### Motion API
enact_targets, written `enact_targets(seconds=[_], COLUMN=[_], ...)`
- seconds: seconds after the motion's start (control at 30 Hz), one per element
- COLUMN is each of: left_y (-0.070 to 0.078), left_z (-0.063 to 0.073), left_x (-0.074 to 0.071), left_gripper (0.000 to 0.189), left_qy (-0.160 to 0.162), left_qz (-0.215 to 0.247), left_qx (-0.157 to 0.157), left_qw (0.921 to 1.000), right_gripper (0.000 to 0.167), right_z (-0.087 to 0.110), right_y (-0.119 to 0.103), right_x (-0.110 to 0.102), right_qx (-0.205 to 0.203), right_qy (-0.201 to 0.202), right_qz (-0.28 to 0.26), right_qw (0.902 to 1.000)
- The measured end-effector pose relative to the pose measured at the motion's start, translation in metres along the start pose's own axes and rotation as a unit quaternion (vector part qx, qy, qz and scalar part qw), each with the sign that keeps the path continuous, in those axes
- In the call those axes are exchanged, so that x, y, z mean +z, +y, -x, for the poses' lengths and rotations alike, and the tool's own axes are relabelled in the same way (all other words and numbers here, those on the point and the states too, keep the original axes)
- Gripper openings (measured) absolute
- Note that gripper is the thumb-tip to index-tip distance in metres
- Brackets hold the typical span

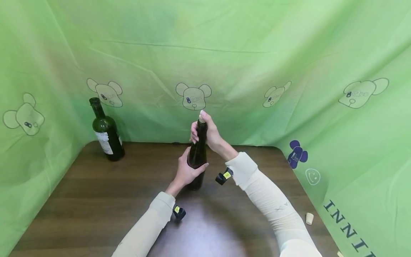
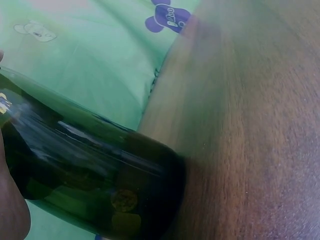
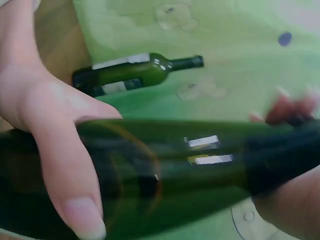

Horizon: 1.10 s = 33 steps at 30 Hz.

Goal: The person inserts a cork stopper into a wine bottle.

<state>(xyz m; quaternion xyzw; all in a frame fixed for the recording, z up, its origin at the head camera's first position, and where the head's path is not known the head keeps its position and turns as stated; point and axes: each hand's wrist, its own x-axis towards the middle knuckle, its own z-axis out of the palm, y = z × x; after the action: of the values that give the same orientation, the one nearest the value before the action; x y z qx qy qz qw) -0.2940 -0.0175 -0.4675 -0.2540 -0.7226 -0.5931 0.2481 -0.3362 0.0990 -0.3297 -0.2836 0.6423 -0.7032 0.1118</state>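
A dark green wine bottle (image 1: 198,151) stands on the wooden table in front of the person, a light cork (image 1: 201,120) in its mouth. Around its body the left hand (image 1: 185,172) grips, the thumb lying across the side facing the camera. The right hand (image 1: 213,132) is at the neck: its fingers curl round the far side and its thumb rests on the cork's top. In the left wrist view the bottle's base (image 2: 165,185) touches the table. The right wrist view shows the left thumb (image 3: 75,180) against the glass; the cork is out of that view.
A second green wine bottle (image 1: 107,137) with white labels stands at the table's back left. A loose cork (image 1: 309,218) lies near the right edge of the wooden table (image 1: 135,185). Green printed cloth (image 1: 224,71) hangs along the back and both sides.
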Motion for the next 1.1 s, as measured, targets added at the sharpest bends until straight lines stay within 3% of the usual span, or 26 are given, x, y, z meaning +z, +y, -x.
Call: enact_targets(seconds=[0.27, 0.5, 0.77, 1.1], left_y=[0.001, 0.003, 0.004, 0.001], left_z=[0.001, 0.003, 0.0, 0.002], left_x=[0.0, 0.001, 0.002, 0.005], left_gripper=[0.057, 0.057, 0.057, 0.058], left_qy=[0.004, 0.01, 0.014, 0.03], left_qz=[0.004, -0.003, 0.001, -0.001], left_qx=[-0.003, -0.025, -0.018, -0.027], left_qw=[1.0, 0.9996, 0.9997, 0.9992], right_gripper=[0.051, 0.051, 0.053, 0.049], right_z=[-0.004, -0.006, -0.007, -0.009], right_y=[-0.001, -0.002, 0.002, 0.001], right_x=[0.011, 0.013, 0.013, 0.013], right_qx=[-0.027, -0.04, -0.054, -0.066], right_qy=[0.026, 0.02, 0.038, 0.047], right_qz=[-0.02, -0.027, -0.032, 0.004], right_qw=[0.9991, 0.9986, 0.9973, 0.9967])
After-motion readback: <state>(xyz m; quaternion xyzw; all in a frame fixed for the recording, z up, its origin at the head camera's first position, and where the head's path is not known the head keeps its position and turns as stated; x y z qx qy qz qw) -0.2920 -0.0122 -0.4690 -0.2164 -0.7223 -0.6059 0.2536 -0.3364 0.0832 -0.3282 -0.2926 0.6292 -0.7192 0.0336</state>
